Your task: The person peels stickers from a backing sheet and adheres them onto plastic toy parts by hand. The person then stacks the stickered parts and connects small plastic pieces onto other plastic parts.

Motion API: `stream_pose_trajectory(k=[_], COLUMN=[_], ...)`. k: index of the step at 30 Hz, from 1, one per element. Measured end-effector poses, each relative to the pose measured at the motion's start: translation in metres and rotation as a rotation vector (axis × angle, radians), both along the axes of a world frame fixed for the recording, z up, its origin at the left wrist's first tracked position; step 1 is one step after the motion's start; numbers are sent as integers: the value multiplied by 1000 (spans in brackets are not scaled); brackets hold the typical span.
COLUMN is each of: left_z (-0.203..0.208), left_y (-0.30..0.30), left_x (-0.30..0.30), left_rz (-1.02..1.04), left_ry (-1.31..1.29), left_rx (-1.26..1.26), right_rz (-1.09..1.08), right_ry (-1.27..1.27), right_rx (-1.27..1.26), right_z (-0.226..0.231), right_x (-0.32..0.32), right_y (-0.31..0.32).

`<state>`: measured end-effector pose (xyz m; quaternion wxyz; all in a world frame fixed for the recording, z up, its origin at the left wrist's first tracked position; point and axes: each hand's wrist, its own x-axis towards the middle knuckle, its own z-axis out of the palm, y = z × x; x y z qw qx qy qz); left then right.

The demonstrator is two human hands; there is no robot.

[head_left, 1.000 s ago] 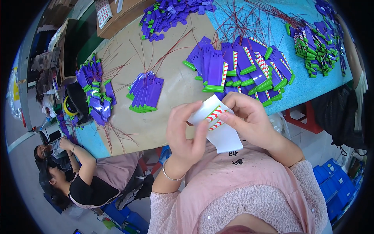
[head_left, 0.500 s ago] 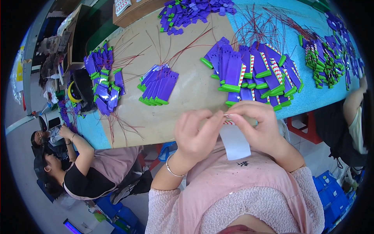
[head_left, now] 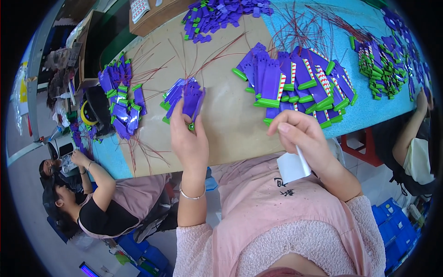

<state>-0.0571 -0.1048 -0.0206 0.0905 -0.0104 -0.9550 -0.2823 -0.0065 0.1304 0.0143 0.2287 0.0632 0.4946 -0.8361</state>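
Note:
My left hand [head_left: 189, 138] reaches over a small fanned pile of flat purple pieces with green ends [head_left: 174, 93]. Its fingers and thumb close around one purple piece [head_left: 193, 102], whose green end shows by the thumb. In front of my apron, my right hand [head_left: 302, 136] is closed with the fingers curled. A bent white paper sheet [head_left: 290, 168] hangs from it, and whether the fingertips pinch anything else I cannot make out. Just beyond the right hand lies a larger pile of purple pieces [head_left: 270, 78], many edged with red-and-white striped strips.
Purple-and-green pieces with thin red wires [head_left: 121, 94] lie at the left beside a black tape dispenser [head_left: 96, 108]. Further heaps sit at the far edge [head_left: 224, 14] and far right [head_left: 380, 67]. A co-worker [head_left: 106, 198] sits at the left; another person's arm [head_left: 410, 131] shows at the right.
My hands have moved apart from the small thing they pinched together. The left went left and took hold of a purple piece; the right kept the white sheet.

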Motion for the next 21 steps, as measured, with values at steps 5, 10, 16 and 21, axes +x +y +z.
stream_pose_trajectory(k=[5, 10, 16, 21], left_z=[26, 26, 40, 41], left_y=[49, 53, 63, 64], left_x=[39, 37, 34, 38], left_rz=[-157, -161, -160, -219], left_ry=[1, -288, -556, -560], left_rx=[744, 1106, 1410, 1348], right_rz=[-154, -87, -117, -103], right_ry=[-1, -2, -76, -97], right_rx=[7, 120, 87, 116], right_z=[6, 5, 9, 9], right_x=[3, 5, 3, 3], right_y=[-17, -4, -2, -4])
